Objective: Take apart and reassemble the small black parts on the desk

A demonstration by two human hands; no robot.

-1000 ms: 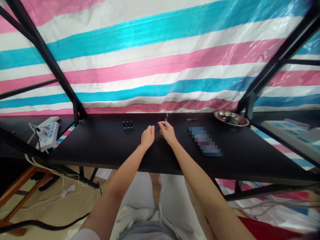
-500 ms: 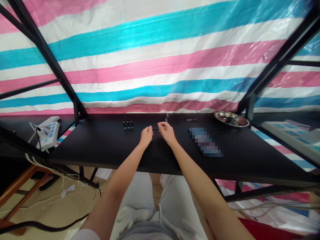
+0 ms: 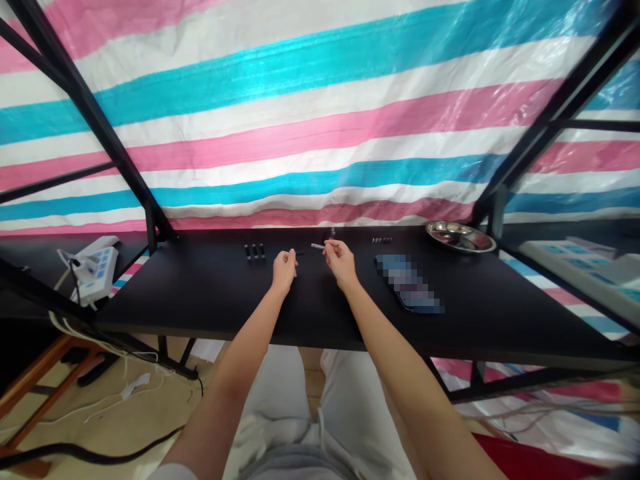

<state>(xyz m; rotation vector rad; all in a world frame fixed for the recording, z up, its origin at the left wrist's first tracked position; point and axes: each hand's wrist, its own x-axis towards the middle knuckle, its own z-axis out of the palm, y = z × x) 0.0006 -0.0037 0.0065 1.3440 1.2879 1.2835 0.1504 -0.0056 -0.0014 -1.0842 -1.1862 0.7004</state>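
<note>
My left hand (image 3: 285, 271) is closed above the black table, pinching a thin dark stick-like piece (image 3: 300, 253) whose tip points right. Opposite it, my right hand (image 3: 342, 263) grips a slim, pale, shiny rod (image 3: 317, 247) between thumb and fingertips. A gap separates the two pieces; their exact kind is too small to make out. Just behind my right hand lies a small clear-looking item (image 3: 332, 233), partly hidden. To the left of my hands stand several short black cylinders (image 3: 255, 251) with pale ends, in a row.
A row of tiny silvery parts (image 3: 381, 240) lies right of my hands. A blurred-out flat blue object (image 3: 409, 283) is nearer, and a round metal tray (image 3: 460, 248) sits at the back right. Power strips (image 3: 103, 267) lie left; black frame bars (image 3: 100, 127) flank the table (image 3: 200, 300).
My hands have moved apart, left hand leftward and right hand rightward. The dark piece and the pale rod now show separately, with a gap between them.
</note>
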